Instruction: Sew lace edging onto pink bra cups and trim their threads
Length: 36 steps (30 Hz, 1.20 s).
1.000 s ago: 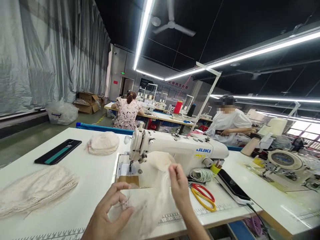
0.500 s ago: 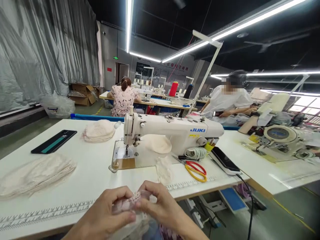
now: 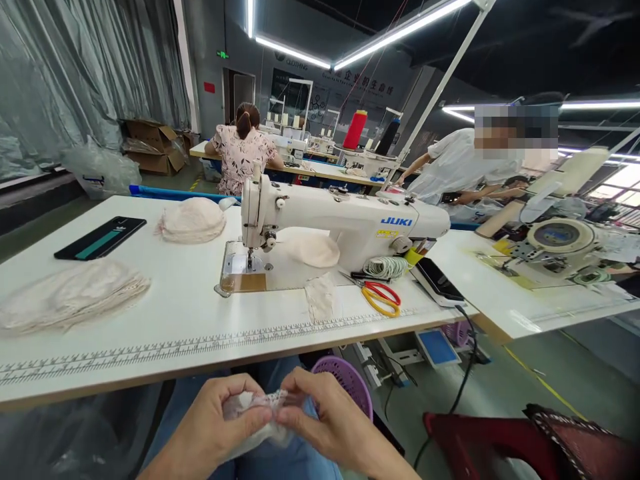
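My left hand [image 3: 220,417] and my right hand [image 3: 327,413] are close together above my lap, below the table's front edge. Both pinch a crumpled piece of sheer white fabric [image 3: 275,433], whose dotted, lace-like edge shows between the fingertips. The rest of the fabric hangs beneath my hands, partly hidden by them. Beyond them, on the table [image 3: 175,300], stands a white sewing machine [image 3: 315,210]. A small pale cloth scrap [image 3: 320,298] lies in front of it, beside scissors [image 3: 383,301] with red and yellow handles.
Cream fabric stacks [image 3: 75,293] and a dark phone-like slab [image 3: 100,238] occupy the table's left. A coiled cord [image 3: 386,267] and black device [image 3: 443,281] lie right. Below are a purple basket [image 3: 347,380] and a dark red stool [image 3: 480,433]. Two people are beyond the machine.
My view has tilted downward, so the table sits higher in the picture. My hands have drawn back from over the table edge to above my lap, still pinching the fabric.
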### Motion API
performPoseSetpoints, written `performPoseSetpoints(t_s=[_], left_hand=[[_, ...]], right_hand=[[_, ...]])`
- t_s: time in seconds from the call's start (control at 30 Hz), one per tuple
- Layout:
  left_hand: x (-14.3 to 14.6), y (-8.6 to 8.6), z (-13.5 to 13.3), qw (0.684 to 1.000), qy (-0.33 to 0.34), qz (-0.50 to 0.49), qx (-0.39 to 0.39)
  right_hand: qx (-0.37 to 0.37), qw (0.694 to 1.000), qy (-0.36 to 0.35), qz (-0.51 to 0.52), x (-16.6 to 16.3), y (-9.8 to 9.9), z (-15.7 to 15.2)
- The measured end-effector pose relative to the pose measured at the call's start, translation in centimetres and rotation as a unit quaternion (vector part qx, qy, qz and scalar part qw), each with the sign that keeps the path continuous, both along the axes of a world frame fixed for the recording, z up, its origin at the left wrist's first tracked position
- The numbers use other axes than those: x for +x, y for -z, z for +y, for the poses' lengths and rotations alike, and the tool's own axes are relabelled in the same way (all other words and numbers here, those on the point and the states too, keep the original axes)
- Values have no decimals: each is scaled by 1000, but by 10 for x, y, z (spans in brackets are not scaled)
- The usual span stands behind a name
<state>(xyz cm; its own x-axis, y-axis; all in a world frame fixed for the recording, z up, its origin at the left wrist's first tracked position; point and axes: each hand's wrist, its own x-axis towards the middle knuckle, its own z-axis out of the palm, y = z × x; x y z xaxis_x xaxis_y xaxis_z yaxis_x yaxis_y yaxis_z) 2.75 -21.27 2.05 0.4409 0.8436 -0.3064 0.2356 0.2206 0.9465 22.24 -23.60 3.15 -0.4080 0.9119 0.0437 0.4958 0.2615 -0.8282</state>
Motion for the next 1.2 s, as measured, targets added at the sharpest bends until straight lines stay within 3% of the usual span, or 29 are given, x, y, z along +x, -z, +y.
performPoseSetpoints(t_s=[0.13,0.2,0.3,0.37,0.43,0.57,0.63,0.8,0.9,1.03,1.13,1.2], left_hand=[[4,6,-3,999,30,24,13],[4,8,-4,999,42,10,-7],[2,11,-4,995,56,-29,-75],[1,13,-4,988,62,-62,-126],[0,13,-4,982,65,-82,-159],[-1,11,-4,981,80,-73,-162],[-2,11,-3,983,87,-60,-153],[-2,18,1,983,111,-25,-142],[2,20,2,984,131,-3,-125],[4,15,2,984,141,16,-103],[2,11,0,989,119,33,-84],[1,10,-1,990,103,38,-92]], right_hand=[[130,991,-3,-26,-10,-5,-3],[145,989,-16,-3,-15,-7,-1],[47,987,-48,148,-16,-5,4],[-54,962,-57,261,-14,0,8],[-108,946,-60,301,-9,6,10],[-33,995,-34,89,19,23,10],[-5,1000,-3,-4,42,32,5],[-3,994,46,-101,75,37,-10],[-32,999,20,-33,60,24,-11],[-84,985,-82,124,27,16,1],[-95,983,-97,120,12,20,4],[-39,993,-61,92,9,21,1]])
